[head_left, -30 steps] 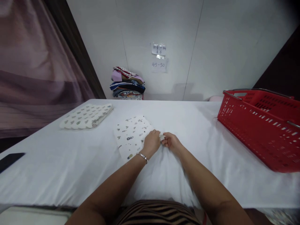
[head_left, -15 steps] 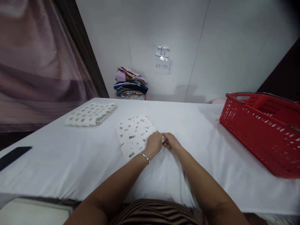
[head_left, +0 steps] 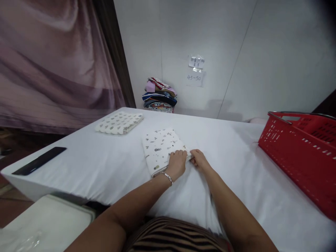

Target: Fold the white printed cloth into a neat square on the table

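Observation:
A folded white cloth [head_left: 160, 145] with small grey, green and tan prints lies in front of me on the table. My left hand [head_left: 177, 163], a silver bracelet at its wrist, has bent fingers closed on the cloth near its right edge; the thumb is hidden. At the right corner my right hand [head_left: 199, 159] pinches the layered edge between thumb and fingers. Farther off to the left rests a second folded cloth [head_left: 119, 123], cream with grey-green heart-like shapes, apart from both hands.
A red plastic basket [head_left: 301, 157] stands on the right of the white-covered table [head_left: 105, 171]. Toward the left edge lies a dark flat phone-like object [head_left: 39, 161]. Behind the table is a pile of folded fabrics [head_left: 159, 96]. Below left is a pale, stool-like surface [head_left: 52, 217].
My view has turned left, so the scene sits farther right. The cloth's near edge shows layers more plainly, and my left hand lies flatter on it. My right hand keeps its pinch.

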Available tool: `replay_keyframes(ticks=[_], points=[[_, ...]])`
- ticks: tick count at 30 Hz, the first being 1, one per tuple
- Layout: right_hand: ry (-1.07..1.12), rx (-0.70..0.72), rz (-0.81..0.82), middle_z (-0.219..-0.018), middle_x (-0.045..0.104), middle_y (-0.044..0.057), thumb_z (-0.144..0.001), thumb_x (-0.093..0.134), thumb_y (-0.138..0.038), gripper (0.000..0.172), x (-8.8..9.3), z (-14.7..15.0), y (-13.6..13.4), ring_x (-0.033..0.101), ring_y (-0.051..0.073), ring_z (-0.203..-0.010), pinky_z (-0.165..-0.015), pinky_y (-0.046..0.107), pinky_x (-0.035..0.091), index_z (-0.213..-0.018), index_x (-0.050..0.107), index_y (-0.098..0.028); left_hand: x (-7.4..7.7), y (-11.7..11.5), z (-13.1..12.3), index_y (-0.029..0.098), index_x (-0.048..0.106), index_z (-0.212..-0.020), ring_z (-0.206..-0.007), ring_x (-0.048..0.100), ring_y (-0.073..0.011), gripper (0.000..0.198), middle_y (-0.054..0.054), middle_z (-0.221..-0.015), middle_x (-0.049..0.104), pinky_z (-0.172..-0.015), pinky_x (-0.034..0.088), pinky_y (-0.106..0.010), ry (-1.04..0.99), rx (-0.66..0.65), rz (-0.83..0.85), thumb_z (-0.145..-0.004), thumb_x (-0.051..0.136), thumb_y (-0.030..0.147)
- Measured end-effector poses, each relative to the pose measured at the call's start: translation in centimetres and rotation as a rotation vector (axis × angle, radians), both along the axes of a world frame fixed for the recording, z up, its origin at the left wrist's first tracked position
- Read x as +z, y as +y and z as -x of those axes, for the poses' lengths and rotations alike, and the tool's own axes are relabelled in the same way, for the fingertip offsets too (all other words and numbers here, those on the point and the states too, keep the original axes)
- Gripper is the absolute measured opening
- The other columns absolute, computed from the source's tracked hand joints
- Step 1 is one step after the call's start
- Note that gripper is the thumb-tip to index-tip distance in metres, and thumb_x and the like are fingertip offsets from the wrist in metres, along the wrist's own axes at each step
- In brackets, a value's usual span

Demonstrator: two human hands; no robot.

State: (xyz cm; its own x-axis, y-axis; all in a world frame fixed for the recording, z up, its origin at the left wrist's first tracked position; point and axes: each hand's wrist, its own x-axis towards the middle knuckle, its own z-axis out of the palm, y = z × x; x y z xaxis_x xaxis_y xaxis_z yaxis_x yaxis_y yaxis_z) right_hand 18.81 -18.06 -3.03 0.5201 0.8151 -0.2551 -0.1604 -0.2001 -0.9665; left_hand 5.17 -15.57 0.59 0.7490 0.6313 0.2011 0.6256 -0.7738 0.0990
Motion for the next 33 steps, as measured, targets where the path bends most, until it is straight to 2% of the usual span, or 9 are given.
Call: replay_keyframes(ticks=[4, 12, 18, 23, 29, 33], points=[[0.007, 0.01, 0.003, -0.043, 0.046, -0.008, -0.068, 0.052, -0.037, 0.02, 0.0, -0.1, -0.1, 0.033, 0.005, -0.03, -0.03, 0.017, 0.015, -0.074, 0.046, -0.019, 0.1, 0.1, 2.3, 0.018, 0.045, -0.114, -0.101, 0.045, -0.0228, 0.042, -0.01, -0.106, 0.054, -0.083, 0.032, -0.036, 0.016, 0.018, -0.025, -0.076, 0.039, 0.003], [0.003, 0.026, 0.009, -0.048, 0.05, -0.006, -0.068, 0.053, -0.035, 0.019, 0.3, -0.2, -0.4, 0.035, 0.005, -0.032, -0.03, 0.016, 0.016, -0.076, 0.046, -0.019, 0.0, 0.7, 8.0, 0.019, 0.048, -0.114, -0.102, 0.046, -0.0217, 0.043, -0.009, -0.107, 0.055, -0.083, 0.033, -0.035, 0.044, 0.112, -0.05, -0.075, 0.039, 0.002], [-0.074, 0.035, 0.024, -0.041, 0.042, -0.009, -0.066, 0.054, -0.028, 0.014, 0.3, 0.7, -0.5, 0.031, 0.006, -0.031, -0.032, 0.017, 0.015, -0.074, 0.047, -0.02, 0.1, 0.6, 11.5, 0.023, 0.053, -0.108, -0.105, 0.046, -0.0213, 0.039, -0.007, -0.109, 0.056, -0.086, 0.034, -0.035, 0.043, 0.161, -0.014, -0.076, 0.041, 0.004], [-0.154, 0.031, 0.019, -0.038, 0.036, -0.011, -0.065, 0.055, -0.026, 0.013, 0.3, 1.1, -0.7, 0.029, 0.006, -0.032, -0.035, 0.018, 0.018, -0.075, 0.048, -0.02, 0.2, 0.6, 12.9, 0.023, 0.055, -0.103, -0.108, 0.046, -0.0214, 0.034, -0.006, -0.112, 0.057, -0.087, 0.035, -0.036, 0.023, 0.145, 0.003, -0.075, 0.044, 0.008], [-0.285, 0.066, 0.052, -0.048, 0.046, -0.008, -0.065, 0.054, -0.033, 0.019, 0.4, 0.9, -1.8, 0.037, 0.008, -0.04, -0.041, 0.019, 0.025, -0.078, 0.051, -0.019, -0.3, 0.7, 13.5, 0.023, 0.055, -0.104, -0.107, 0.047, -0.0208, 0.035, -0.004, -0.112, 0.058, -0.087, 0.036, -0.036, -0.049, 0.099, -0.016, -0.074, 0.046, 0.008], [-0.339, 0.082, 0.063, -0.052, 0.048, -0.006, -0.066, 0.053, -0.036, 0.021, 0.2, 1.1, -2.3, 0.039, 0.008, -0.043, -0.043, 0.02, 0.027, -0.079, 0.051, -0.019, -1.0, 0.7, 14.1, 0.022, 0.056, -0.103, -0.106, 0.047, -0.0208, 0.034, -0.004, -0.112, 0.057, -0.087, 0.039, -0.037, -0.132, 0.136, 0.031, -0.072, 0.049, 0.01]])
